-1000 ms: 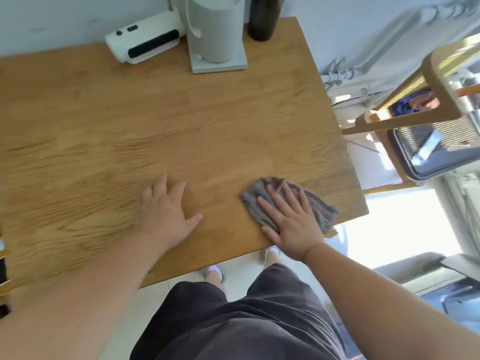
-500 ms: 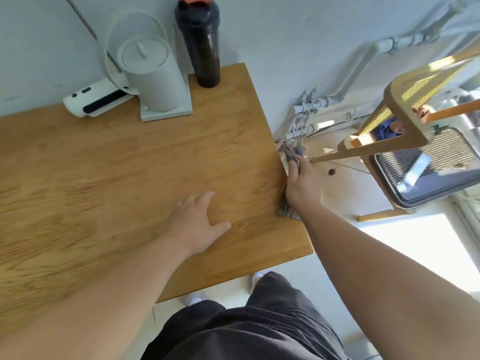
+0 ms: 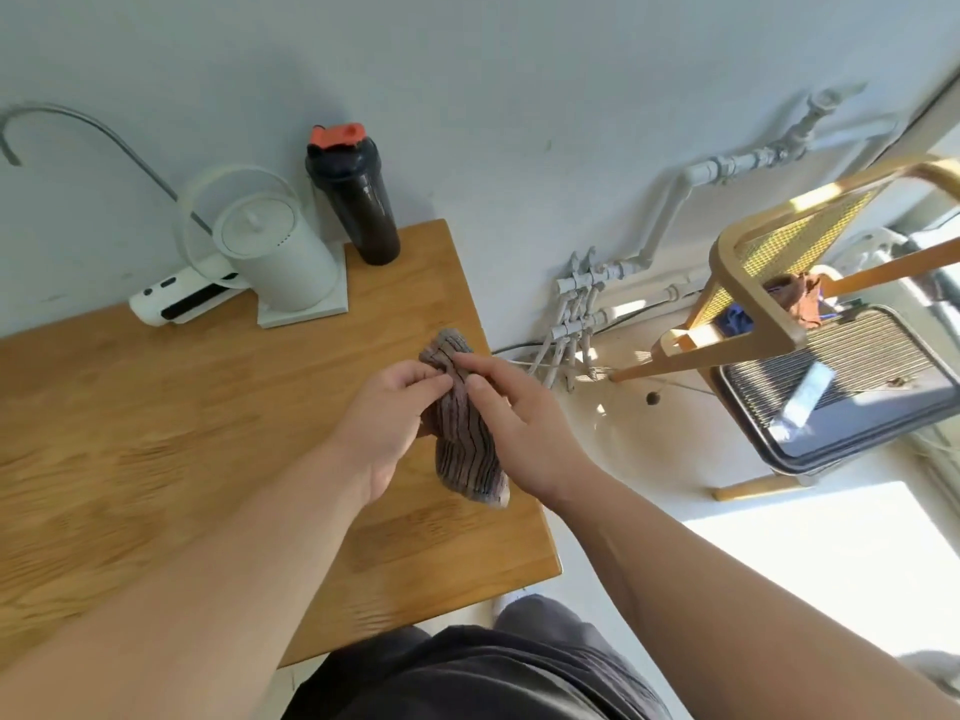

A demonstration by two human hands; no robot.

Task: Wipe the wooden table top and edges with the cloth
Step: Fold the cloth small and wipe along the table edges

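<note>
Both hands have come off the wood since half a second ago: the left hand (image 3: pixel 379 433) no longer lies flat on the table (image 3: pixel 156 433), and the right hand (image 3: pixel 524 433) has left the 3 o'clock edge. Between them hangs the striped cloth (image 3: pixel 467 449), above the table's right part, with fingertips of both hands pinching its upper end. A white kettle (image 3: pixel 275 257) and a dark bottle (image 3: pixel 363 205) stand at 11 o'clock
</note>
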